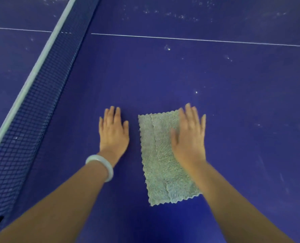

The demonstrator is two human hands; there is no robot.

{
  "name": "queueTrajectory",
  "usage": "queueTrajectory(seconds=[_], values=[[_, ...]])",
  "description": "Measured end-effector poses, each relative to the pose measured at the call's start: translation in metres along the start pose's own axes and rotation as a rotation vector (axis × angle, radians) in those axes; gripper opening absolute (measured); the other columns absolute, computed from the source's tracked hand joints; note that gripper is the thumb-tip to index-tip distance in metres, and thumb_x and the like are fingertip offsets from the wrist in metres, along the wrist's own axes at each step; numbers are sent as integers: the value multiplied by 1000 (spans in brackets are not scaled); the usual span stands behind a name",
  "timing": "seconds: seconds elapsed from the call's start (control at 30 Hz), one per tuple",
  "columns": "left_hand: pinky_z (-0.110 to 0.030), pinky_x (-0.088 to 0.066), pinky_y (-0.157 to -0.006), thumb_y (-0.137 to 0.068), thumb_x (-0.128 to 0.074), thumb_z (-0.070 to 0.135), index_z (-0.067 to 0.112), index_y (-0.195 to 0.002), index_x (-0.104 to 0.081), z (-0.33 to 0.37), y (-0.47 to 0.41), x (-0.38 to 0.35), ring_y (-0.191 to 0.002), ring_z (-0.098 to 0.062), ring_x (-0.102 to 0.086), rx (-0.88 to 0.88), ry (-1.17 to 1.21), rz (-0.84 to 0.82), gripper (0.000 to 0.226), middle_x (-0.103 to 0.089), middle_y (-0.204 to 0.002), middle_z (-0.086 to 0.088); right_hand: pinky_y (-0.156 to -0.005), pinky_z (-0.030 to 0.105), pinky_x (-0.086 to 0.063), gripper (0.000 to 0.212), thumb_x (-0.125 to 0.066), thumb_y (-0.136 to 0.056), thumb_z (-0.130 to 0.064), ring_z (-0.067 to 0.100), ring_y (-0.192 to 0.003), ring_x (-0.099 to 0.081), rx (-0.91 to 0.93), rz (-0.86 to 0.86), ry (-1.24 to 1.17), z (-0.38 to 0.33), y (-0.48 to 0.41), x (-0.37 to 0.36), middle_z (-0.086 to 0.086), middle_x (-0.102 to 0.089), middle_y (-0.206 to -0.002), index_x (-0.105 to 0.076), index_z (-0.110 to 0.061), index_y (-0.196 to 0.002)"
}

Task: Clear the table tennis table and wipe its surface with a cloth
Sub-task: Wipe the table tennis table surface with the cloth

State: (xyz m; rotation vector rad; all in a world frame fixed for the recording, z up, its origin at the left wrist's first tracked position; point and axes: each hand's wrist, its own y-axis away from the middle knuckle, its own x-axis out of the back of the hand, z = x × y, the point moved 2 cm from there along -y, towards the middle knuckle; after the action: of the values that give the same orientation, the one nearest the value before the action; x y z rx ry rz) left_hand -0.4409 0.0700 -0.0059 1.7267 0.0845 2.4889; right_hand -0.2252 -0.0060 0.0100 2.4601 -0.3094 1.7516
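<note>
Across pretty much the whole view: dark blue bench (215, 76), with a thin white line (198, 40) running left to right up near the far side. Over on the left, dark mesh net (40, 102) with a white top band, cutting diagonally from the bottom left corner up to the top edge. Lying flat on the bench near the middle, a bit toward the near side: grey-green fluffy cloth (156, 163), rectangular, wavy edges, looks folded with a seam running down its length. On the cloth's right half, right hand (189, 137) laid flat, fingers straight and spread, fingertips reaching past the far edge onto the blue, a little blurry. Just beside the cloth's left edge but not touching it, left hand (113, 132) flat on the bare bench, fingers straight and fairly close together, thumb out. Nothing gripped or pinched by either one. Pale whitish bangle (102, 166) round the left wrist. Scattered white specks (167, 48) and smudges all over the surface, mostly up by the far side and out to the right.
</note>
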Motion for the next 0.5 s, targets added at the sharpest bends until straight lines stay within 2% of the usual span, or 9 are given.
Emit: queueTrajectory(seconds=[0.07, 0.13, 0.2, 0.3, 0.33, 0.37, 0.47, 0.5], values=[[-42, 2, -124, -105, -29, 36, 10, -157, -16, -16, -14, 1, -153, -23, -1, 28, -72, -3, 59, -8, -165, -7, -124, 49, 4, 60, -29, -104, -35, 22, -154, 7, 161, -40, 23, -29, 24, -14, 6, -4, -167, -14, -13, -158], [-43, 2, -124, -105, -24, 40, 12, -158, -14, -20, -20, 0, -153, -22, 0, 6, -130, 14, 60, -6, -166, -6, -124, 49, -3, 58, -24, -106, -36, 23, -154, 5, 237, -92, 70, -40, 40, -33, 7, -6, -167, -17, -11, -158], [-43, 4, -124, -104, -19, 42, 14, -158, -11, -19, -19, -3, -153, -21, 2, -6, -179, 29, 62, -4, -166, -5, -125, 46, -6, 59, -15, -107, -40, 21, -154, 4, 286, -158, 121, -36, 50, -44, 7, -4, -167, -14, -10, -158], [-44, 3, -124, -104, -17, 43, 14, -158, -11, -20, -18, -5, -153, -21, 2, 2, -188, 41, 62, -4, -166, -5, -125, 42, -3, 59, -11, -107, -43, 18, -154, 3, 418, -229, 164, -15, 33, -41, 3, -2, -167, -11, -14, -159], [-44, 3, -124, -104, -17, 42, 14, -158, -11, -20, -19, -5, -153, -21, 2, 3, -194, 42, 62, -4, -166, -5, -125, 42, -1, 60, -11, -106, -44, 20, -154, 0, 385, -213, 174, -4, 14, -37, 2, -4, -166, -13, -16, -159], [-44, 3, -124, -104, -18, 42, 14, -158, -12, -21, -19, -5, -153, -20, 2, 3, -200, 44, 62, -4, -166, -5, -125, 44, 1, 60, -11, -105, -44, 22, -154, -1, 268, -180, 179, 10, -8, -34, 2, -5, -166, -14, -19, -159], [-43, 3, -124, -103, -18, 43, 14, -158, -13, -19, -20, -5, -153, -20, 2, 11, -210, 46, 61, -5, -166, -4, -122, 51, 8, 60, -8, -103, -50, 29, -153, 12, -261, -147, 185, 46, -48, -19, 2, 8, -167, -1, -29, -159], [-43, 3, -124, -103, -18, 43, 14, -158, -13, -18, -20, -5, -153, -20, 1, 12, -212, 48, 62, -6, -166, -5, -122, 53, 9, 60, -6, -103, -51, 31, -152, 16, -331, -143, 188, 43, -45, -18, 3, 12, -166, 4, -30, -159]])
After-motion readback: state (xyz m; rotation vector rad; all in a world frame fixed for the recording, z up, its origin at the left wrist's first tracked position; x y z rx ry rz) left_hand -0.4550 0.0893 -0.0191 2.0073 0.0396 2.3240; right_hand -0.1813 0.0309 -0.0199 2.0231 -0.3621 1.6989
